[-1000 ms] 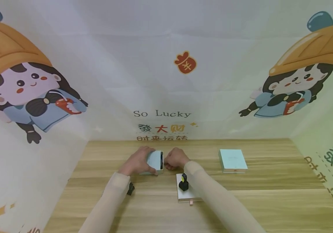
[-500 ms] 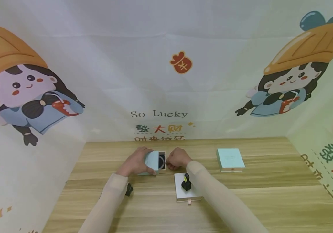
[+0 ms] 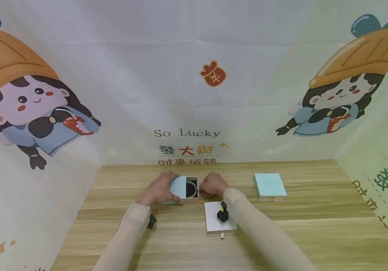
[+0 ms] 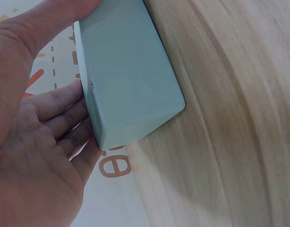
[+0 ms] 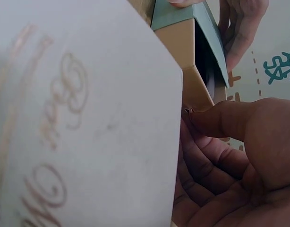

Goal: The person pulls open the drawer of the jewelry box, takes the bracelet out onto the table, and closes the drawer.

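Observation:
In the head view my left hand (image 3: pixel 161 187) grips the pale blue sleeve of a drawer-style gift box (image 3: pixel 179 186), thumb on the near side and fingers on the far side. The drawer (image 5: pixel 178 45) juts out of the sleeve to the right. On its dark lining lies a silvery ring-shaped piece, perhaps a bangle (image 3: pixel 195 186), partly under the sleeve. My right hand (image 3: pixel 212 184) pinches a small pull tab (image 5: pixel 188 110) at the drawer's end, thumb against curled fingers. The left wrist view shows the sleeve (image 4: pixel 131 71) between thumb and fingers.
A white box (image 3: pixel 212 224) with a pink tab lies nearer, below my right wrist; its lettered top (image 5: pixel 112 118) fills much of the right wrist view. Another pale blue box (image 3: pixel 270 185) stands at right. A printed cloth (image 3: pixel 139 113) rises behind the wooden table (image 3: pixel 316 195).
My right hand has moved right, drawing the drawer out of the sleeve. The dark lining and the silvery ring have come into sight. My left hand stays on the sleeve.

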The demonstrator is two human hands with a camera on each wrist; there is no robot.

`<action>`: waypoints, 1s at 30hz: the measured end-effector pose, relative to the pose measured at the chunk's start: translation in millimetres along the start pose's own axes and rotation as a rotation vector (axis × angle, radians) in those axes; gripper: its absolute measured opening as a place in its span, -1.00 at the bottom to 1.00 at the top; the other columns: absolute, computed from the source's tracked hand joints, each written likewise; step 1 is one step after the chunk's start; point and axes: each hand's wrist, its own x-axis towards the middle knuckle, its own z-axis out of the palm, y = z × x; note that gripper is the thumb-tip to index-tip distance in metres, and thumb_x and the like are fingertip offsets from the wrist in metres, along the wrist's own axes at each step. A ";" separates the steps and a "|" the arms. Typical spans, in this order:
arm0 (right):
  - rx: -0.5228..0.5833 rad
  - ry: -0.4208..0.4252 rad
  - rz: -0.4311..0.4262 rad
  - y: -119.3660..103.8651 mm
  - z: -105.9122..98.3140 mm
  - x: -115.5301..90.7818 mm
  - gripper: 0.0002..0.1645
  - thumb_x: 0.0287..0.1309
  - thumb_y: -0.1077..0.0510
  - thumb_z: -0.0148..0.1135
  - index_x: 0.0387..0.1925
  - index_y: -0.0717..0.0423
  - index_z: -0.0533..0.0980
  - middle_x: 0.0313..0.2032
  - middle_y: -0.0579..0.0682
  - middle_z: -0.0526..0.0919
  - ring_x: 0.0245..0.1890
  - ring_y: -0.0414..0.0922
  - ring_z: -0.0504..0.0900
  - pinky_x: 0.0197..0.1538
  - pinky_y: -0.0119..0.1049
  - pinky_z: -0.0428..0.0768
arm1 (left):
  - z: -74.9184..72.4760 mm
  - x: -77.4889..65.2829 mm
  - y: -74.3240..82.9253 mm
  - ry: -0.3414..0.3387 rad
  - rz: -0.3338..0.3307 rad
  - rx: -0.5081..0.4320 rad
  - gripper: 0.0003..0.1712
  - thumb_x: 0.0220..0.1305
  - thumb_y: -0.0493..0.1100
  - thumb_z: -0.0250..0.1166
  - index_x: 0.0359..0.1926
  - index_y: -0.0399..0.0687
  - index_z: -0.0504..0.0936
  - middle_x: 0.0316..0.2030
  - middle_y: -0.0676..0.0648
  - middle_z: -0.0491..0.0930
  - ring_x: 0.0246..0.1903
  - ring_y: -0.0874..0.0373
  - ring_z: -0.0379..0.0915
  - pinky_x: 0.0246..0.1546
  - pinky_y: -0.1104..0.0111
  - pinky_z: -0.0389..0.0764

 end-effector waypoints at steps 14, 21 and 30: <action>0.038 -0.014 0.036 9.1 -3.9 0.8 -0.70 0.24 0.28 0.24 -0.60 0.20 0.68 -0.70 -0.09 0.65 -0.70 -0.29 0.58 -0.54 -0.43 0.65 | -0.4 -1.0 -0.5 -0.001 -0.001 -0.007 0.22 -0.36 0.06 0.77 0.42 -0.07 0.45 0.39 -0.17 0.42 0.31 -0.11 0.39 0.31 -0.05 0.51; 0.065 -0.025 0.048 12.9 -7.2 0.3 -0.70 0.23 0.28 0.23 -0.61 0.20 0.67 -0.69 -0.09 0.66 -0.70 -0.29 0.59 -0.52 -0.41 0.68 | 0.2 -0.1 -0.3 -0.006 0.000 -0.003 0.22 -0.35 0.06 0.77 0.42 -0.08 0.44 0.39 -0.17 0.42 0.30 -0.11 0.38 0.30 -0.05 0.51; 0.047 -0.028 0.058 27.4 -18.3 2.7 -0.70 0.27 0.25 0.19 -0.57 0.18 0.67 -0.65 -0.07 0.67 -0.66 -0.27 0.61 -0.47 -0.38 0.70 | 1.3 0.6 -2.2 -0.001 -0.001 0.000 0.21 -0.34 0.07 0.77 0.42 -0.05 0.45 0.39 -0.15 0.43 0.28 -0.08 0.39 0.28 -0.03 0.53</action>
